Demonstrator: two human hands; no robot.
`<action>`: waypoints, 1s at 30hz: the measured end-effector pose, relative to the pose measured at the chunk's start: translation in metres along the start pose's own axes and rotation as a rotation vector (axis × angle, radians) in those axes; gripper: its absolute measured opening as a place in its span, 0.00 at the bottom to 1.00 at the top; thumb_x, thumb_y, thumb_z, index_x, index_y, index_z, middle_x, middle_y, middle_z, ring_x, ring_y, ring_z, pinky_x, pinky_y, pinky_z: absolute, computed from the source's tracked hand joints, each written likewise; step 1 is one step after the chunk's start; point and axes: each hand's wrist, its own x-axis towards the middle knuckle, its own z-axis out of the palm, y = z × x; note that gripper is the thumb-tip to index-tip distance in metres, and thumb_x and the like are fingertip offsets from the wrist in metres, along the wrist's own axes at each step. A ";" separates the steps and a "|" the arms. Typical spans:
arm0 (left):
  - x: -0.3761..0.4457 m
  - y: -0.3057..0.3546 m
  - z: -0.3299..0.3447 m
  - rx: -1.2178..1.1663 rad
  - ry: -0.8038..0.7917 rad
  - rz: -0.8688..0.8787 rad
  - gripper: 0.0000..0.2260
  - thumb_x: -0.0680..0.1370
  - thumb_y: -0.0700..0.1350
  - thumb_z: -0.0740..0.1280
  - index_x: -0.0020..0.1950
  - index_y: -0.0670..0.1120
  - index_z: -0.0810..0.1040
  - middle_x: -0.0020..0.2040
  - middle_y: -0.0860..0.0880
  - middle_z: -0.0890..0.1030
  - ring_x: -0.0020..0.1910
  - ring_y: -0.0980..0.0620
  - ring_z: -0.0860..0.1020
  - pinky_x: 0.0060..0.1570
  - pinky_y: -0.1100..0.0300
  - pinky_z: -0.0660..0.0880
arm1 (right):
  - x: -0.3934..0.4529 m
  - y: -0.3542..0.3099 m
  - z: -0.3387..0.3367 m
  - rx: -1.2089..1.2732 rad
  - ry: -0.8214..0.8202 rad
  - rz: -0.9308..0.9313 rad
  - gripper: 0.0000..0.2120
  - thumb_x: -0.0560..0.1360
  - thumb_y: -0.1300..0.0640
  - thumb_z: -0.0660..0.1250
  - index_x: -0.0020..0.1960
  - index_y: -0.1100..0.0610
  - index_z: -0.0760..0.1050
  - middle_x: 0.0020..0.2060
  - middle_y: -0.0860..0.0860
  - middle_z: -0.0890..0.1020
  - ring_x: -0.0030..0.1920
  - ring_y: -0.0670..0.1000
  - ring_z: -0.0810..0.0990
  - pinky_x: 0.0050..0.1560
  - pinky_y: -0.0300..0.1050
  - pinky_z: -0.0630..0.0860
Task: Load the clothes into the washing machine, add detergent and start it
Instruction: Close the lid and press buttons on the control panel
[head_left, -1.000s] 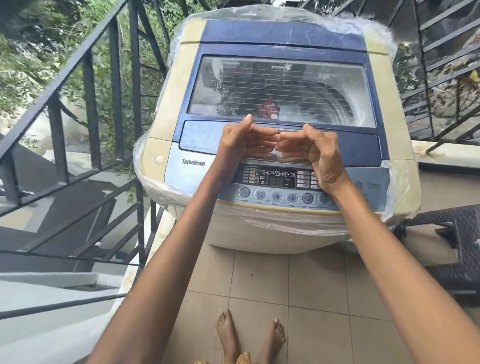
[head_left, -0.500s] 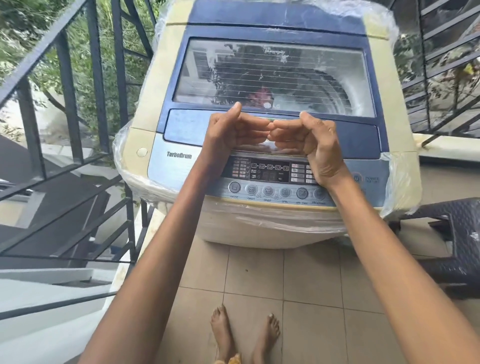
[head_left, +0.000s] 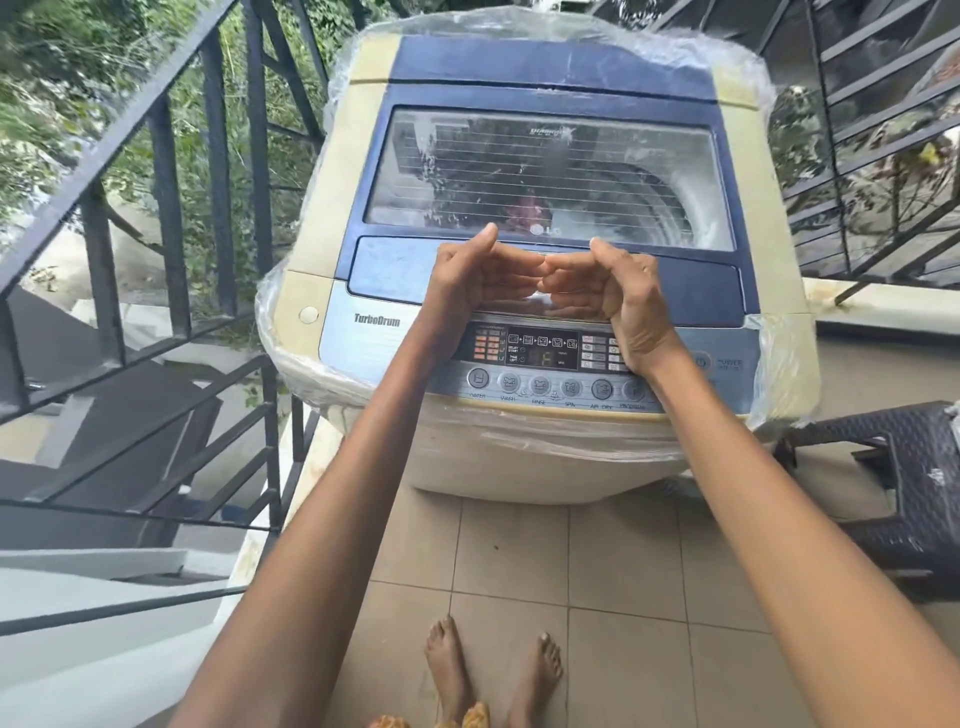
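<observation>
Clear plastic film (head_left: 691, 62) wrapped the top-loading washing machine (head_left: 332, 208), which stood on the tiled floor (head_left: 618, 561) of a balcony, between a dark metal railing (head_left: 171, 218) on the left and a dark woven stool (head_left: 919, 467) on the right. Its lid (head_left: 550, 93) lay closed, blue-framed, with a ribbed transparent window (head_left: 623, 171) through which something reddish showed faintly, perhaps clothing, though the reflections made it hard to tell.

Both arms reached forward over the front of the machine. The left hand (head_left: 467, 280) and the right hand (head_left: 618, 291) met at the front edge of the lid, just above the control panel (head_left: 540, 353), thumbs raised, fingers curled inward toward each other so the fingertips nearly touched. Whether they hooked the lid's handle recess or only rested against it could not be told. The right wrist covered part of the panel's right side; a row of round buttons (head_left: 509, 382) ran along the lower edge, and the display (head_left: 543, 349) appeared lit. Two bare feet (head_left: 447, 670) stood on the tiles below.
</observation>
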 end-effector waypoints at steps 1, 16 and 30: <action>0.000 0.001 0.001 0.003 0.004 -0.004 0.22 0.78 0.51 0.54 0.42 0.41 0.84 0.43 0.42 0.85 0.44 0.45 0.83 0.46 0.54 0.79 | 0.000 0.000 0.000 -0.005 0.006 0.003 0.19 0.78 0.51 0.56 0.46 0.58 0.84 0.41 0.56 0.85 0.44 0.58 0.83 0.48 0.61 0.79; 0.001 0.005 0.005 0.011 0.038 -0.033 0.17 0.75 0.49 0.58 0.39 0.44 0.84 0.39 0.44 0.85 0.38 0.47 0.83 0.40 0.57 0.80 | 0.001 -0.001 0.003 0.015 0.021 0.020 0.19 0.77 0.52 0.57 0.48 0.62 0.82 0.39 0.59 0.85 0.42 0.60 0.83 0.44 0.52 0.82; 0.002 0.004 0.006 0.007 0.046 -0.043 0.17 0.75 0.49 0.59 0.39 0.41 0.83 0.38 0.43 0.84 0.38 0.47 0.83 0.38 0.59 0.80 | 0.001 -0.003 0.003 0.031 0.017 0.024 0.19 0.76 0.51 0.58 0.49 0.64 0.82 0.37 0.58 0.85 0.43 0.59 0.84 0.42 0.48 0.82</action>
